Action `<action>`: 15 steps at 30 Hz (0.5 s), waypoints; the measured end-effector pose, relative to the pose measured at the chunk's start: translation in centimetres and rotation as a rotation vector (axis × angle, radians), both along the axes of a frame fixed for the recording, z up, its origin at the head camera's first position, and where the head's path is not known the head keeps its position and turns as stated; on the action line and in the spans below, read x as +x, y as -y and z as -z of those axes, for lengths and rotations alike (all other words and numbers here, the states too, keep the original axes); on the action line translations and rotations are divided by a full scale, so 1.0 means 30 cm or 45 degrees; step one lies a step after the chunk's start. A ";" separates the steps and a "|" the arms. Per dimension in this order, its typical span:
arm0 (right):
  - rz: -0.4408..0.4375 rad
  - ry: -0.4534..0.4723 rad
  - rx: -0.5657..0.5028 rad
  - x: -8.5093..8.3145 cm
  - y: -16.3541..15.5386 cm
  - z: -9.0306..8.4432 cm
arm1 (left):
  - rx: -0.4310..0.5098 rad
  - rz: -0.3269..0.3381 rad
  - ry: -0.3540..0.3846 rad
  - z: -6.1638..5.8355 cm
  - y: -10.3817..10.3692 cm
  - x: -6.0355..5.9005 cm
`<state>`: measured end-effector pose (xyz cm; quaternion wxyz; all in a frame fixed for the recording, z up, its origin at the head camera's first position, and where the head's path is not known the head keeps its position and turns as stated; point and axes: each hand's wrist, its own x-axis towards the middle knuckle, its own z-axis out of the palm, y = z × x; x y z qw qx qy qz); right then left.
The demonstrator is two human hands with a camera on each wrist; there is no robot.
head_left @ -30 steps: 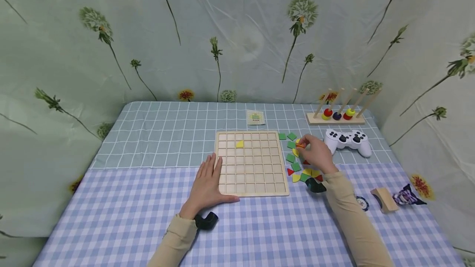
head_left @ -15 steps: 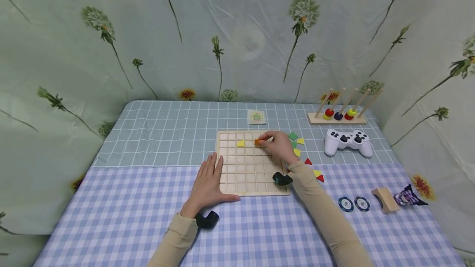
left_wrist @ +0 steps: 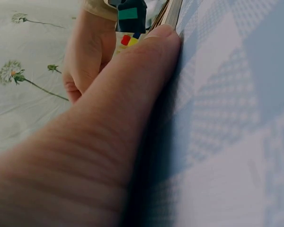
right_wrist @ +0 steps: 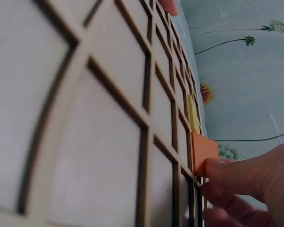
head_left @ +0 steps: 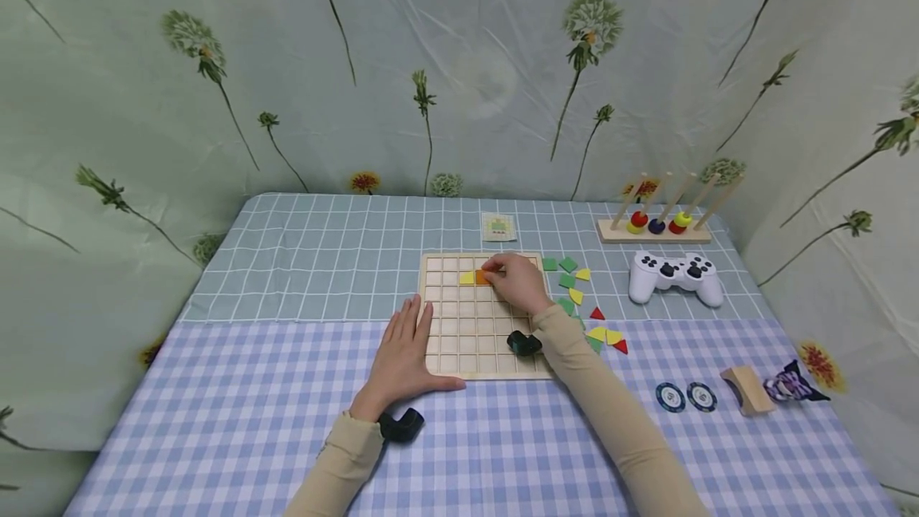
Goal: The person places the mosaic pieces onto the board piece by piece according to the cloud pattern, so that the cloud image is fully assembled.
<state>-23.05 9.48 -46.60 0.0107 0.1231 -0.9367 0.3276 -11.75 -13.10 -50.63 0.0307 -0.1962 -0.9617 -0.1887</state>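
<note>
A wooden grid board (head_left: 459, 345) lies on the table, divided into square cells. My right hand (head_left: 518, 284) is over its far part, pinching an orange square tile (right_wrist: 203, 153) between thumb and fingers. In the right wrist view the tile stands tilted at the cells, right beside a yellow tile (head_left: 467, 278) that sits in a cell. My left hand (head_left: 402, 353) rests with straight fingers along the board's left edge, its thumb spread along the front edge. The left wrist view is mostly filled by that thumb (left_wrist: 132, 75).
Loose green, yellow and red pieces (head_left: 576, 296) lie right of the board. A patterned card (head_left: 498, 226) is behind it. Further right are a game controller (head_left: 675, 278), a peg stand with beads (head_left: 655, 235), two round chips (head_left: 671, 397), a wooden arch block (head_left: 749, 389) and a purple patterned item (head_left: 790, 384).
My right hand has carried the orange tile leftward from the loose pieces onto the board, up beside the yellow tile. My left hand has stayed in place.
</note>
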 end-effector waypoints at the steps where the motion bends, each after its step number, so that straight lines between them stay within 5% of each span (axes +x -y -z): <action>1: -0.004 -0.007 0.013 0.000 0.001 0.001 | -0.002 -0.001 0.002 0.000 0.000 0.000; 10: -0.030 -0.053 0.114 0.004 -0.005 0.002 | -0.006 -0.010 0.012 -0.007 0.001 -0.001; 15: -0.018 -0.058 0.035 0.014 -0.058 -0.004 | -0.017 -0.004 0.014 -0.004 -0.001 -0.001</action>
